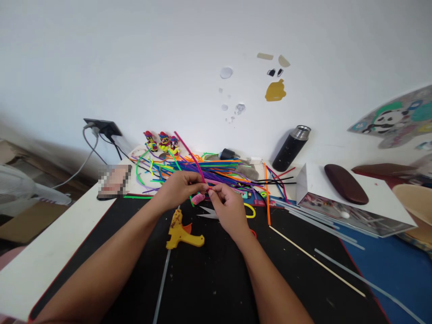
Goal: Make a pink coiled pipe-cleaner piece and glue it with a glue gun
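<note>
Both hands meet above the black mat, pinching one end of a magenta pipe cleaner (189,153) whose free length slants up and left. My left hand (180,186) has its fingertips closed on it, and my right hand (227,207) grips it right beside them. The exact spot between the fingers is hidden. A small pink coil (198,199) shows just below the fingertips; I cannot tell whether it is attached. Under my right hand lie scissors (208,213) with yellow handles, partly covered. A yellow glue gun (180,234) with a glue stick in its rear rests below my left hand.
Behind the hands is a heap of colourful pipe cleaners (216,168), with several small figures (164,140) at its left. A black flask (292,148), a white box (357,198), clear glue sticks (324,220) and a wooden stick (317,261) are on the right. A phone (114,180) lies left.
</note>
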`<action>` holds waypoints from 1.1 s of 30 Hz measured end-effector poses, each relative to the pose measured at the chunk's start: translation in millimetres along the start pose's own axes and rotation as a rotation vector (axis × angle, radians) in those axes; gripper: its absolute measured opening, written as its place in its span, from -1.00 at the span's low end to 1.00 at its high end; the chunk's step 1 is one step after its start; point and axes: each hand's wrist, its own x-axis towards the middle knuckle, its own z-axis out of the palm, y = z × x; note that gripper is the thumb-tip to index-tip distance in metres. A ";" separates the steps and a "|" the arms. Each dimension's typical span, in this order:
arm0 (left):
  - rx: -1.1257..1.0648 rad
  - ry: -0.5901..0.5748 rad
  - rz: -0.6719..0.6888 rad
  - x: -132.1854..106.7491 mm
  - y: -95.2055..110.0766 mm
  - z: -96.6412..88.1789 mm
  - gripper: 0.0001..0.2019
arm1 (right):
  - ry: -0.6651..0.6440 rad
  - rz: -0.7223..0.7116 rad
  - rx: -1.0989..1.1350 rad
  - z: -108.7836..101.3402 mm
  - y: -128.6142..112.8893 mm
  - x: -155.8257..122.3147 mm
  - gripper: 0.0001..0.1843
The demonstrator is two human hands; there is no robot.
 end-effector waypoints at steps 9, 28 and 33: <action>0.070 -0.044 0.006 -0.1 -2.9 0.9 -0.75 | -0.036 -0.024 -0.099 1.0 1.5 -0.6 -0.80; -0.493 -0.068 -0.129 4.2 -6.8 20.1 -0.57 | 0.024 0.148 0.306 3.8 1.6 0.7 -0.65; -0.442 -0.087 -0.147 4.2 -4.7 14.5 -0.54 | 0.055 0.155 0.331 4.2 2.0 1.0 -0.66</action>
